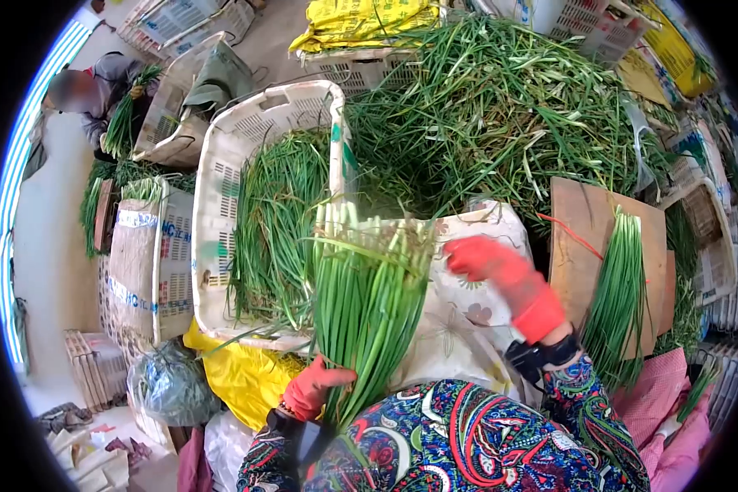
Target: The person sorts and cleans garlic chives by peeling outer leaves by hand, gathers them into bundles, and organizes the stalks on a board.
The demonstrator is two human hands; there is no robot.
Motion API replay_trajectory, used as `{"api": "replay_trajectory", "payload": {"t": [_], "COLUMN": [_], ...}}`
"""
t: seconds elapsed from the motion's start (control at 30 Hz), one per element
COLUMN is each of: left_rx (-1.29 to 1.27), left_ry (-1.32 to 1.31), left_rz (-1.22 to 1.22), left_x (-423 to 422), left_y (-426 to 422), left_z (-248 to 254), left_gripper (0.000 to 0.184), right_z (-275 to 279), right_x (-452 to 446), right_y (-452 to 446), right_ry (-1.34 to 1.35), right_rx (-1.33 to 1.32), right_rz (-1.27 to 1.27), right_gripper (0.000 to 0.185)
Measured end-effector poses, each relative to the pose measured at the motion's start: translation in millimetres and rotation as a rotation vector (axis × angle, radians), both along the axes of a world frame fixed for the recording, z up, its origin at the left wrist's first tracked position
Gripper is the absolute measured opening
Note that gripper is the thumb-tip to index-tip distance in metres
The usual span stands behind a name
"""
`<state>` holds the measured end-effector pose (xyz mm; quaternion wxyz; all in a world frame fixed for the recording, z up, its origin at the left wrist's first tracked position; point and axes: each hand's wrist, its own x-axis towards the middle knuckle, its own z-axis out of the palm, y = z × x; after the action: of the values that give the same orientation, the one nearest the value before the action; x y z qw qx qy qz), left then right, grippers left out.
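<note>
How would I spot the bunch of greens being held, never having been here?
Start at the large white crate holding greens. By its near right corner, the red-gloved left hand holds the bunch. Unlike the crate's tangle, its stalks lie side by side, pale ends together.

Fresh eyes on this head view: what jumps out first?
Probably the bunch of green stalks at the centre, held in the red-gloved left hand. Next, the bright red glove on the right hand, just right of the bunch. Then the big heap of loose greens across the upper middle.
</note>
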<state>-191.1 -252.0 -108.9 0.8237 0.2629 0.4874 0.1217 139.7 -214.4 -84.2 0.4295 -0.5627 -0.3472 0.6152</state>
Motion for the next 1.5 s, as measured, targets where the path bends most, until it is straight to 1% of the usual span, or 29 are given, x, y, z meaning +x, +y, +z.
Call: {"api": "replay_trajectory", "payload": {"t": [0.07,0.17,0.27,0.3,0.4,0.47,0.53,0.57,0.6,0.67,0.73,0.77,0.8,0.83,0.87,0.9,0.93,1.0,1.07,1.1,1.13,1.2,1.23,1.3,1.4,1.43,1.47,1.5], "left_rx": [0.035,0.06,0.012,0.02,0.041,-0.039,-0.15,-0.119,-0.134,-0.166,-0.255,-0.299,-0.341,-0.358,-0.375,-0.403,-0.433,-0.414,-0.316,-0.34,-0.334,-0.322,-0.324,-0.351,-0.388,-0.392,-0.395,-0.386], "left_ry": [0.027,0.022,-0.015,-0.016,-0.064,-0.143,-0.229,-0.248,-0.259,-0.278,-0.305,-0.297,-0.289,-0.319,-0.348,-0.399,-0.45,-0.487,-0.292,-0.297,-0.287,-0.272,-0.339,-0.368,-0.455,-0.467,-0.478,-0.437], "left_rz": [0.006,0.019,0.14,0.16,0.118,0.176,0.24,0.264,0.3,0.375,0.398,0.417,0.441,0.451,0.461,0.457,0.453,0.448,0.473,0.451,0.457,0.471,0.456,0.468,0.43,0.405,0.378,0.398], "left_x": [1,-3,5,4,5,2,-2,-2,3,14,6,6,5,4,3,1,-1,-1,11,2,5,14,8,11,14,11,9,10], "left_y": [1,-4,-7,-9,-7,-13,-19,-21,-21,-22,-27,-28,-29,-29,-30,-29,-30,-30,-28,-29,-28,-26,-27,-27,-26,-26,-25,-26], "left_z": [0,-13,6,6,7,-3,-10,-14,-10,4,-2,-2,-3,-5,-8,-13,-20,-28,-18,-29,-24,-12,-19,-13,-12,-16,-18,-17], "left_gripper": [0.052,0.054,0.053,0.052,0.052,0.056,0.058,0.063,0.064,0.065,0.066,0.065,0.065,0.065,0.065,0.065,0.065,0.064,0.067,0.069,0.07,0.072,0.075,0.074,0.073,0.074,0.074,0.074], "right_z": [-10,14,2,-4,-14,-16,-35,-43,-47,-53,-63,-66,-65,-37,-55,-44,-24,6,-20,-17,-12,-7,-7,-11,-16,-15,-15,-15], "right_x": [-31,-57,-70,-72,-73,-72,-69,-66,-60,-35,9,35,66,88,113,114,100,50,7,-16,-37,-58,-65,-75,-80,-81,-81,-79], "right_y": [1,14,24,24,24,27,28,27,31,56,92,113,127,144,149,146,137,100,77,64,53,38,35,34,37,38,40,41], "right_ry": [-0.341,-0.615,-0.712,-0.721,-0.744,-0.746,-0.867,-0.925,-1.025,-1.22,-1.305,-1.679,-1.632,-1.451,-1.746,-1.956,-1.681,-0.687,-0.578,-0.619,-0.661,-0.711,-0.743,-0.808,-0.813,-0.754,-0.771,-0.789], "right_rx": [0.036,-0.016,-0.035,-0.007,0.06,0.09,0.326,0.443,0.514,0.654,0.813,0.818,0.838,0.327,0.497,0.686,0.783,0.534,0.973,1.086,1.199,1.186,1.22,1.291,1.349,1.35,1.355,1.358], "right_rz": [0.266,0.356,0.369,0.369,0.354,0.341,0.27,0.23,0.225,0.219,0.102,0.062,-0.045,0.045,-0.216,-0.342,-0.243,0.14,0.383,0.393,0.399,0.513,0.548,0.628,0.722,0.74,0.785,0.829], "right_gripper": [0.045,0.04,0.034,0.032,0.026,0.022,0.02,0.02,0.016,0.011,0.01,0.009,0.011,0.026,0.042,0.051,0.054,0.048,0.043,0.037,0.032,0.039,0.038,0.037,0.029,0.022,0.022,0.021]}}
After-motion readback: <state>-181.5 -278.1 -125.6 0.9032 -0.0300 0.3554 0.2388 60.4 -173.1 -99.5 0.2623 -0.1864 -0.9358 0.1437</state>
